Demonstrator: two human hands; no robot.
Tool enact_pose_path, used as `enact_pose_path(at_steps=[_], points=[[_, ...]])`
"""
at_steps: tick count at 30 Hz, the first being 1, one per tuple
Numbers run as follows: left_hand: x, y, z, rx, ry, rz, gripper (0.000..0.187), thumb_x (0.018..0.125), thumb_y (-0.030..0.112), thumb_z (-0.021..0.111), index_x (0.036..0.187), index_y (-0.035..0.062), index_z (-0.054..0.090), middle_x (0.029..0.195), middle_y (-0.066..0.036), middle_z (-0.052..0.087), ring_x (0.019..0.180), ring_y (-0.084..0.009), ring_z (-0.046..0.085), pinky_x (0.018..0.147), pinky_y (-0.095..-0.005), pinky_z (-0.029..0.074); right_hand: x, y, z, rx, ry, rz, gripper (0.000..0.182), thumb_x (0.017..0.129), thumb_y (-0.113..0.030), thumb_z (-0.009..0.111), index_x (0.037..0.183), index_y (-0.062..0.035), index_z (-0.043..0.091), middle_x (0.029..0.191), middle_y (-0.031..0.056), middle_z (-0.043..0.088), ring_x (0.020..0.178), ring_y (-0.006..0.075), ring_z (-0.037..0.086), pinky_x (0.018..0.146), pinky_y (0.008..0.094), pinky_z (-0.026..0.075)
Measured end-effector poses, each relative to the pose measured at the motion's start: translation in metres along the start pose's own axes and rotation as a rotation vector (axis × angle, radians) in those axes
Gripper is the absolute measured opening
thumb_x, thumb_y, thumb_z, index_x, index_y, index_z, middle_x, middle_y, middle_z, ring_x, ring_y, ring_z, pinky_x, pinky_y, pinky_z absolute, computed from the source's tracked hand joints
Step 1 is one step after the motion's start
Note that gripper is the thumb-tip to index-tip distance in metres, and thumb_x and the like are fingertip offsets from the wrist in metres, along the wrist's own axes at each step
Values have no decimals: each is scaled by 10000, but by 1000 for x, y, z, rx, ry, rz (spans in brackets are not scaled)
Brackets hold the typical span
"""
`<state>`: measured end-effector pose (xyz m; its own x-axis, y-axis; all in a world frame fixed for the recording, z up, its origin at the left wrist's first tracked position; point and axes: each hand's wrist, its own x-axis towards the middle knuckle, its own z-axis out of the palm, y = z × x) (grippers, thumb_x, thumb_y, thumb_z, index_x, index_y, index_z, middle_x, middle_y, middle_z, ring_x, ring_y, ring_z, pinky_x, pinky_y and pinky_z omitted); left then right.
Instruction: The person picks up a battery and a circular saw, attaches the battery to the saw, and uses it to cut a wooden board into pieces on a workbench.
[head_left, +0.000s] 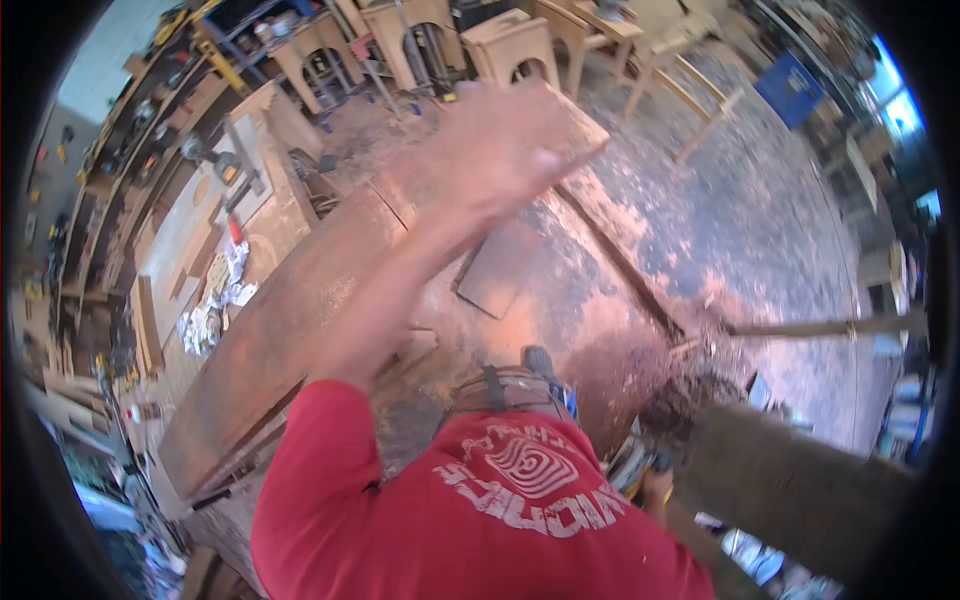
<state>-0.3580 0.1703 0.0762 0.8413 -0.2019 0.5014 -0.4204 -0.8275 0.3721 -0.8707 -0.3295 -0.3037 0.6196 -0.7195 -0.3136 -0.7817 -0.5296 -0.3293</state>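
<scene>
My left hand is stretched far forward and smeared by motion. It lies over or against a flat wooden piece whose end shows past it; whether the fingers grip it cannot be made out. Low on the right, my right hand hangs beside my body, small and partly hidden, near something dark with a yellow part. Under my left forearm runs a long, curved brown board. A rectangular piece lies on the dusty floor in front of me.
A bench on the left carries a clamp and a crumpled white cloth. Wooden stools stand at the back. Long strips cross the floor, and a wide dark plank is at lower right. A blue box sits beyond.
</scene>
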Motion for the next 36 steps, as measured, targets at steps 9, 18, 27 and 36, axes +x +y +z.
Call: enact_pose_path(at_steps=[9, 18, 27, 36], points=[[-18, -73, 248, 556, -697, -183, 835, 926, 322, 611, 1585, -14, 223, 1667, -254, 121, 1557, -405, 75, 1256, -574, 77, -25, -9, -2, 57, -257, 326, 473, 783, -213, 740, 1185, 6, 621, 1083, 204, 710, 1033, 386, 687, 895, 470, 519], [-174, 11, 216, -3, -611, 97, 775, 885, 235, 654, 1547, -1, 329, 1641, -273, 168, 1532, -432, 142, 1264, -523, 138, -9, -40, -40, 131, -313, 290, 485, 776, -206, 748, 1193, 6, 621, 1089, 193, 712, 1034, 370, 690, 897, 464, 520], [-533, -43, 67, -134, -741, -994, 617, 880, 422, 671, 1337, 9, 617, 1171, -224, 710, 1077, -377, 691, 981, -485, 518, 34, -64, -25, -53, 45, -16, 545, 722, -284, 774, 1137, 40, 631, 1021, 247, 720, 996, 426, 691, 871, 477, 529], [-867, -47, -111, -303, 804, -1829, 588, 945, 370, 687, 1275, -109, 605, 1119, -198, 722, 981, -256, 701, 886, -386, 537, -11, -147, 2, -331, -148, -340, 539, 841, -397, 725, 1188, 1, 620, 1074, 222, 709, 1012, 402, 691, 880, 479, 531]])
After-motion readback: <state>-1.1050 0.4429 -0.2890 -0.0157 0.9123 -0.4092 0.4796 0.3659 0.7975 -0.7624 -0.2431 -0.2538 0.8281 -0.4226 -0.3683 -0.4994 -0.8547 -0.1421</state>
